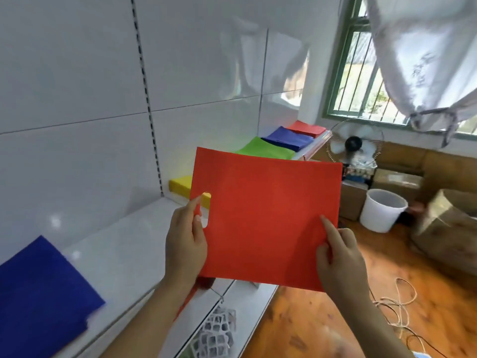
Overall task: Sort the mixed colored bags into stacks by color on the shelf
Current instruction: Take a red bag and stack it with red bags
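Note:
I hold a flat red bag (263, 213) up over the white shelf (124, 244). My left hand (185, 241) grips its left edge by the cut-out handle hole. My right hand (338, 262) pinches its lower right corner, with the index finger lying on the face. Further along the shelf lie a yellow stack (180, 186), partly hidden behind the bag, a green stack (265, 148), a blue stack (289, 138) and a red stack (307, 128). A single blue bag (41, 290) lies on the shelf at the near left.
A standing fan (355, 143), a white bucket (382, 210) and cardboard boxes (449, 228) stand on the wooden floor to the right. Loose cord (397, 306) lies on the floor. White netting (216, 332) hangs below the shelf edge. A tied curtain hangs by the window.

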